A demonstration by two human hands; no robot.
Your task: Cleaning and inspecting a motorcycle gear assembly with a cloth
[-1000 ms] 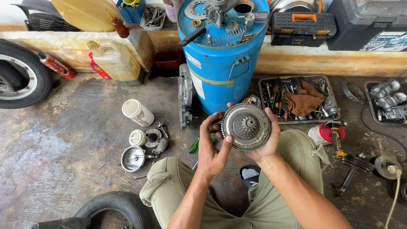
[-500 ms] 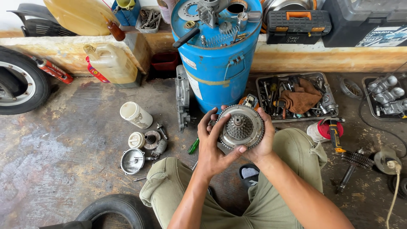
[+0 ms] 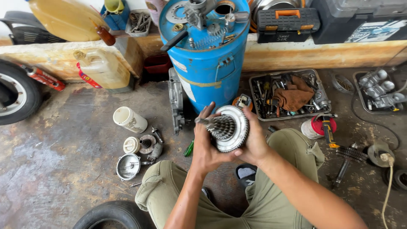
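I hold a round metal clutch assembly with both hands above my knees, in front of the blue drum. It is tilted so its toothed centre hub faces left. My left hand grips it from the left and below, fingers near the hub. My right hand wraps around the back and right rim.
A metal tray of tools and a brown rag lies to the right. A white jar, small round metal parts and an engine cover lie on the concrete at left. Tyres sit at far left and bottom.
The clutch assembly has been turned from facing me to facing left, showing its side and hub. My hands have shifted around it and stay in the same place.
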